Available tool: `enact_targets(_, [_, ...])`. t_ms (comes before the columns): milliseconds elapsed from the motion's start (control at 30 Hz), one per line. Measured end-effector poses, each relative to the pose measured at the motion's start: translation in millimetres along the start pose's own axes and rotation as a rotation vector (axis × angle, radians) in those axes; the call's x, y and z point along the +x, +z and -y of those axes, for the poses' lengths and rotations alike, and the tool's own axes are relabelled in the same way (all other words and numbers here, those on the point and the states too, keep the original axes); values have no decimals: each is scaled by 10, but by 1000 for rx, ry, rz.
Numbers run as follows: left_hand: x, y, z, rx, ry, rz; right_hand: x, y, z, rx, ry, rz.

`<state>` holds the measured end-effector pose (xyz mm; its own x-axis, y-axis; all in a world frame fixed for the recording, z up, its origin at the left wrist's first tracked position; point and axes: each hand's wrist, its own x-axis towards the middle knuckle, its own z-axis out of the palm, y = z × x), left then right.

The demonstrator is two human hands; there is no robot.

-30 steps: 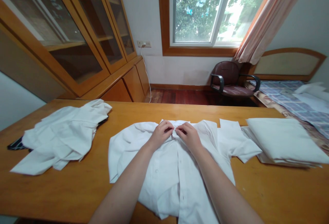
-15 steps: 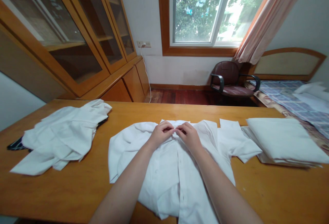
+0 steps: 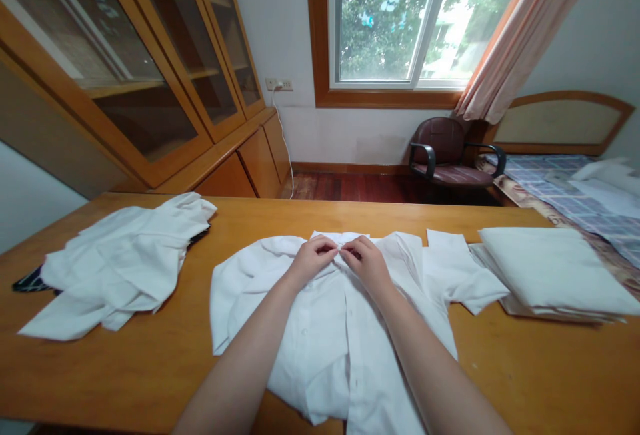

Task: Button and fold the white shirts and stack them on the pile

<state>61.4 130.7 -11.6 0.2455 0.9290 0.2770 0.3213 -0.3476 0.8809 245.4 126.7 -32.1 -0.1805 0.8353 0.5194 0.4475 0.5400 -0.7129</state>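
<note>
A white short-sleeved shirt (image 3: 325, 342) lies spread on the wooden table, its collar end toward the far edge and its button front running down the middle. My left hand (image 3: 316, 258) pinches the fabric near the collar with thumb and fingertips. Right beside it, my right hand (image 3: 365, 260) pinches the same spot from the other side, the fingertips of both hands nearly touching. Whether a button sits between them is too small to make out. Below the hands the front hangs partly open, with small buttons along it.
A crumpled heap of white clothes (image 3: 125, 255) with something dark beneath lies on the left of the table (image 3: 165, 382). At the right, a stack of folded white cloth (image 3: 555, 272) sits close to the shirt's sleeve. An armchair (image 3: 443, 155) and a bed (image 3: 580, 182) stand beyond.
</note>
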Motion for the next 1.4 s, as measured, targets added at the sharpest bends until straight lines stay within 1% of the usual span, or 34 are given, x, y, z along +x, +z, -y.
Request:
enact_targets(267, [-14, 11, -42, -72, -107, 1, 15, -7, 21, 18, 7, -19])
enact_targets(400, [-6, 28, -7, -128, -162, -2, 15, -4, 8, 29, 13, -15])
enact_targets(567, [9, 45, 73, -185, -181, -11, 11, -1, 4, 36, 32, -9])
enact_targets(767, [9, 38, 24, -238, -228, -6, 4, 6, -19, 51, 26, -4])
enact_targets(1067, [6, 32, -16, -297, -248, 13, 12, -16, 10, 65, 21, 30])
enact_targets(1200, [6, 33, -13, -272, -239, 15, 12, -16, 17, 68, 3, 38])
enact_targets(1400, [14, 35, 54, -223, -199, -5, 8, -5, 26, 71, -8, 45])
